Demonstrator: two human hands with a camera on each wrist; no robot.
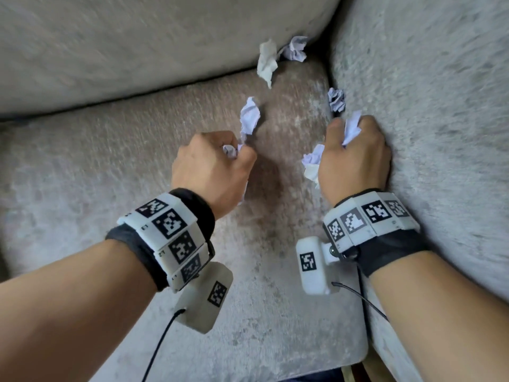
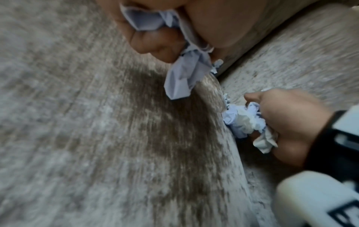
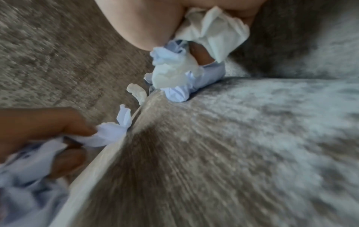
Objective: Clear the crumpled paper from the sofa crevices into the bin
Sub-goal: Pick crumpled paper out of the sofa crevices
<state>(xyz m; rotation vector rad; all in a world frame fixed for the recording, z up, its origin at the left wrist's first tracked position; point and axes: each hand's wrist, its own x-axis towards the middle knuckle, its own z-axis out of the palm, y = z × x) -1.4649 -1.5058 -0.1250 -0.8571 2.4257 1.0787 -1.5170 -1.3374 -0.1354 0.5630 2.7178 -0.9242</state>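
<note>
Both grips are full: the left hand (image 1: 213,166) is fisted round a crumpled white sheet (image 1: 249,117) whose loose tail sticks up past the knuckles, and the right hand (image 1: 355,158) is clenched on a bundle of paper wads (image 1: 312,161), tufts poking out above the thumb and below the palm. This stuff looks feather-light and soft, crushes without complaint, so any pinch on a projecting fold should lift it; the worry, I'd say, is overfilled fists shedding a piece. Left wrist is level over the seat cushion (image 1: 137,166), knuckles up; right hand is pressed knuckles-first against the sofa arm (image 1: 440,106), right at the side crevice. Just ahead of it, a small wad (image 1: 336,100) is wedged in that crevice. Further on, a limp tissue (image 1: 266,62) and another crumpled ball (image 1: 295,48) sit where the back cushion (image 1: 137,51) meets the seat. No bin in view, so all of it has yet to be dropped.
</note>
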